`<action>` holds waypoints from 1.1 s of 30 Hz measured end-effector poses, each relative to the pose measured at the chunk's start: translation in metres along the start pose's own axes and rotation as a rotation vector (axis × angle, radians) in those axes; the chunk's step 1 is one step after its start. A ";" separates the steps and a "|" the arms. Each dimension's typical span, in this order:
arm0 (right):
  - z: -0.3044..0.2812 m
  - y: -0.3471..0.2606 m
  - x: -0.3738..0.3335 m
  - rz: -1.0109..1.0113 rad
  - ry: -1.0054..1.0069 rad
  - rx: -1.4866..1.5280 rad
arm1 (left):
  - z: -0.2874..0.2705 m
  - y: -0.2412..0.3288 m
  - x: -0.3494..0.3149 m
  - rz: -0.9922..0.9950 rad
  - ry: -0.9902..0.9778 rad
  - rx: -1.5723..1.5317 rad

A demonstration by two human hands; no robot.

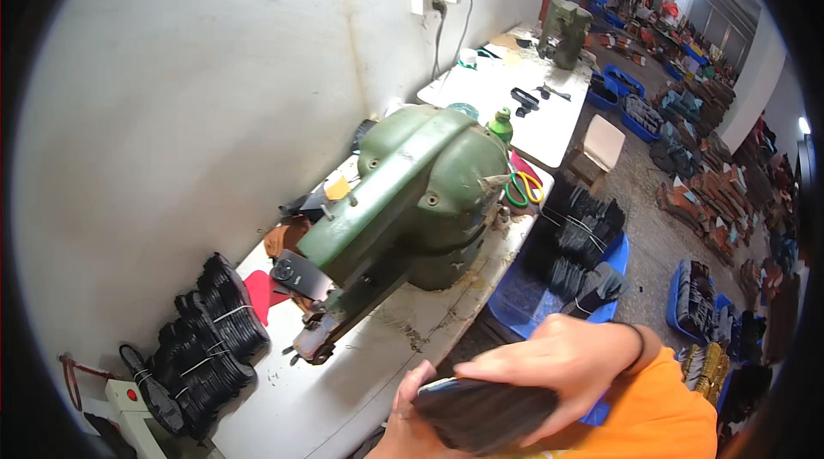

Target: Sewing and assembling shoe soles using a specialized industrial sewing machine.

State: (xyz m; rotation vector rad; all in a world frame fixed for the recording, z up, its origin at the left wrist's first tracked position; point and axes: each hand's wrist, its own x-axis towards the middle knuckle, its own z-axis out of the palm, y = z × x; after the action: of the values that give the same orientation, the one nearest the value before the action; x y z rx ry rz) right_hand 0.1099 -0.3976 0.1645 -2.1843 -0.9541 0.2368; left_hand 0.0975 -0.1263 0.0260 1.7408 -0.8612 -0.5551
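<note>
Fingers of my left hand (405, 426) and right hand (568, 363) pinch a dark piece (485, 414) between them, just off the white table's (287, 399) near edge, before the green machine (446, 172).

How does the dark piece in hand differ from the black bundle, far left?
The dark piece is in the left hand and right hand; the black bundle lies on the table. Pale ties cross the black bundle; none show on the dark piece. Both look dark.
</note>
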 end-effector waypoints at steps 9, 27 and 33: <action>0.160 0.065 0.065 -0.056 0.269 1.116 | -0.043 -0.048 0.016 -0.093 0.038 -0.344; 0.251 0.022 0.117 -0.523 -0.065 0.331 | -0.007 -0.098 0.010 -0.044 0.617 -1.369; 0.222 0.028 0.121 -0.003 0.095 0.184 | 0.026 -0.071 -0.137 -0.112 1.438 -1.384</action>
State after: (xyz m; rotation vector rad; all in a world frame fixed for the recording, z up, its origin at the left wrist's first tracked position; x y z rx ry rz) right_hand 0.1167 -0.2037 -0.0007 -2.0073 -0.8482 0.2090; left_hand 0.0126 -0.0236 -0.0557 0.4982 0.6092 0.1653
